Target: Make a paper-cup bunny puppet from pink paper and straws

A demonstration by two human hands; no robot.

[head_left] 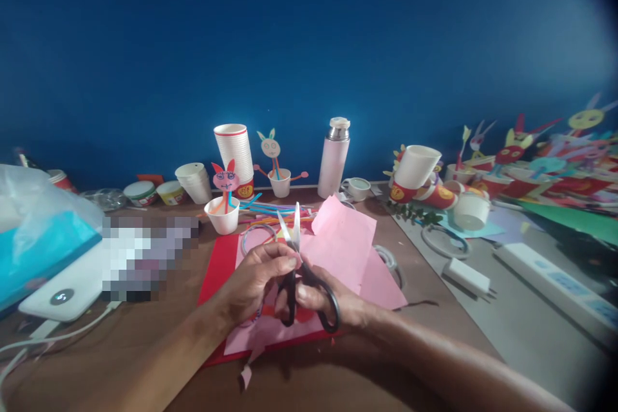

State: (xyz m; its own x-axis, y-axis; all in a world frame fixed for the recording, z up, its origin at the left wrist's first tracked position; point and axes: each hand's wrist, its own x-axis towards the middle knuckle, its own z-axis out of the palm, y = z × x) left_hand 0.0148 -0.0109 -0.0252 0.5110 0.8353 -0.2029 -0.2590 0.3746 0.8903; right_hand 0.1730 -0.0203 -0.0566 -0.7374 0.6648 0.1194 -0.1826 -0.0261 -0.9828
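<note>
A pair of scissors (316,280) with black handles is in my right hand (345,299), its steel blades pointing up and spread apart. My left hand (265,270) is closed in a pinch beside the pivot; what its fingertips hold is too small to make out. Under both hands lie pink paper sheets (342,241), one with a fold and a cut edge, on top of a red sheet (219,264). Several coloured pipe cleaners (261,208) are spread behind the paper. A small pink scrap (246,376) rests near the front.
Behind stand a white cup with a pink paper figure (226,180), a stack of paper cups (234,148) and a thermos (334,164). To the left is a white power bank (62,296) with a cable. On the right are a charger (467,277), a power strip (555,283) and several cup figures.
</note>
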